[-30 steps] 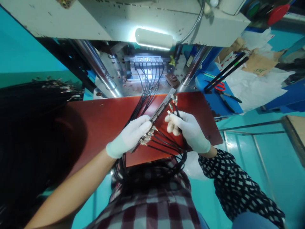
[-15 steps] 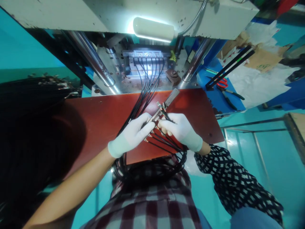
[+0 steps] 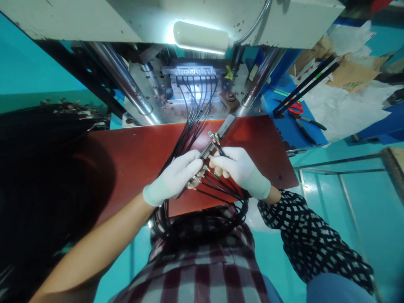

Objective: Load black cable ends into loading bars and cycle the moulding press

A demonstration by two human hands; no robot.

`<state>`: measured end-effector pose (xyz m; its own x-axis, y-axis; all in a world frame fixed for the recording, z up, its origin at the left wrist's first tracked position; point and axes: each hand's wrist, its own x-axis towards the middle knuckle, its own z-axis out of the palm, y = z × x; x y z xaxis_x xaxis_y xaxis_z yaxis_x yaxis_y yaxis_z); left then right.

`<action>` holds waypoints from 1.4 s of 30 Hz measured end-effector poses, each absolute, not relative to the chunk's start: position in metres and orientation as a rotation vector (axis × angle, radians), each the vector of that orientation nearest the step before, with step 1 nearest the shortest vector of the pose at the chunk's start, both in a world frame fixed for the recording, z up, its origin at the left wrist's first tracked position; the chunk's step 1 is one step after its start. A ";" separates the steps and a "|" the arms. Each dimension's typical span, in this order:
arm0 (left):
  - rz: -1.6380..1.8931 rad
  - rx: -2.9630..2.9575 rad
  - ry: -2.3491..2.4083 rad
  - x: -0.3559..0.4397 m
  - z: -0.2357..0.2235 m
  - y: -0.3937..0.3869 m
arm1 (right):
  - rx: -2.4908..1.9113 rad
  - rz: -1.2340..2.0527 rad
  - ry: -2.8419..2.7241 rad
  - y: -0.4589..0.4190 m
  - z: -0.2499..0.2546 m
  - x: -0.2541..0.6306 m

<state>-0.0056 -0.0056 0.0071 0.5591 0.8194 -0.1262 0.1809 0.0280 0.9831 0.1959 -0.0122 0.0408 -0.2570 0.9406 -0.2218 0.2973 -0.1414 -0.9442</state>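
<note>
In a white glove, my left hand (image 3: 176, 174) is closed round a slim metal bar (image 3: 227, 124), which slants up to the right over the red-brown board (image 3: 259, 143). Small metal connectors (image 3: 196, 181) on black cable ends sit along the bar, by my left thumb. My right hand (image 3: 240, 170), also gloved, pinches a black cable close to the bar's middle; its connector end is partly hidden by the fingers. Other black cables (image 3: 214, 194) run from the connectors under my right hand and loop down to my lap.
Ahead, several cables lead into a lit metal mold (image 3: 194, 88) between the steel posts of a press. A lamp (image 3: 202, 38) hangs above it. On the left is a big bundle of black cables (image 3: 47, 143). Pliers (image 3: 304, 128) and red-handled scissors (image 3: 295, 107) lie on a blue surface.
My left thumb has shifted a little on the bar, and more connectors show below it. The right fingers have moved slightly, still at the cable beside the bar.
</note>
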 end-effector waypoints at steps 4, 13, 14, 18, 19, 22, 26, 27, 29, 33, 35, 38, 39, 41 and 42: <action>0.582 1.791 1.030 -0.006 0.005 -0.007 | -1.391 1.369 -1.628 -0.016 0.030 0.197; 0.645 1.435 0.954 -0.002 0.011 -0.007 | -1.514 1.099 -1.451 -0.017 0.035 0.195; 0.650 1.415 0.958 -0.002 0.013 -0.007 | -1.503 1.088 -1.429 -0.017 0.036 0.196; 0.661 1.375 0.936 -0.002 0.013 -0.006 | -1.439 1.137 -1.318 -0.015 0.036 0.202; 0.664 1.366 0.927 -0.002 0.012 -0.006 | -1.424 1.146 -1.285 -0.014 0.036 0.202; 0.686 1.344 0.910 -0.003 0.008 -0.006 | -1.425 1.103 -1.251 -0.014 0.037 0.202; 0.726 1.290 0.905 -0.004 0.004 -0.006 | -1.480 0.880 -1.412 -0.013 0.047 0.201; 0.739 1.277 0.907 -0.005 0.003 -0.006 | -1.493 0.816 -1.482 -0.013 0.050 0.201; 0.758 1.261 0.914 -0.005 0.001 -0.007 | -1.530 0.737 -1.629 -0.009 0.056 0.202; 0.750 1.261 0.927 -0.006 0.000 -0.008 | -1.594 0.848 -1.799 0.001 0.062 0.204; 0.748 1.277 0.923 -0.005 0.001 -0.008 | -1.588 0.943 -1.791 0.005 0.060 0.204; 0.756 1.324 0.919 -0.004 0.005 -0.009 | -1.549 1.046 -1.710 0.008 0.053 0.201; 0.754 1.355 0.925 -0.003 0.005 -0.009 | -1.535 1.071 -1.683 0.008 0.051 0.200; 0.745 1.452 0.964 -0.002 0.006 -0.009 | -1.524 1.093 -1.649 0.006 0.048 0.197; 0.739 1.513 0.992 -0.002 0.005 -0.009 | -1.528 1.094 -1.640 0.005 0.047 0.196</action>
<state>-0.0016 -0.0092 0.0053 0.4496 0.8906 -0.0685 0.1894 -0.0201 0.9817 0.1961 0.0046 0.0472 -0.1232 0.9886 -0.0868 0.4598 -0.0207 -0.8878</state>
